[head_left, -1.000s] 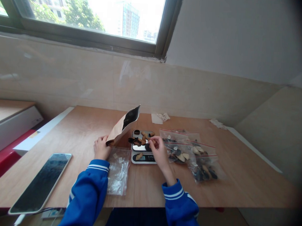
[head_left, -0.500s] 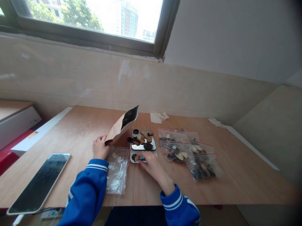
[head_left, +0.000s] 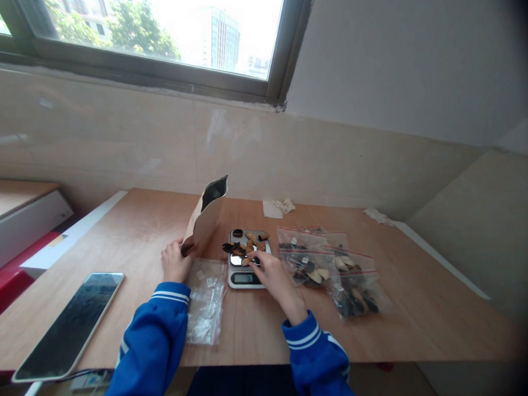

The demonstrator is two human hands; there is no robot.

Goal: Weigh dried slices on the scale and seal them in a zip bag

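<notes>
Two blue sleeves reach over the table [head_left: 416, 321]: the left hand [head_left: 174, 261] has its grip closed around the bottom of an upright brown paper pouch [head_left: 205, 219], and the right hand [head_left: 272, 273] pinches a small piece [head_left: 245, 261] over the scale [head_left: 245, 260]. Right of the scale lie filled zip bags [head_left: 331, 268]; an empty bag [head_left: 204, 300] sits between the hands

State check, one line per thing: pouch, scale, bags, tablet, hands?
Pouch: upright, mouth open, left hand grips its base.
Scale: pieces piled on the pan; display unreadable.
Right hand: fingertips pinch a piece at the pan.
Filled bags: lying flat.
Empty bags: flat.
Tablet: screen dark.
</notes>
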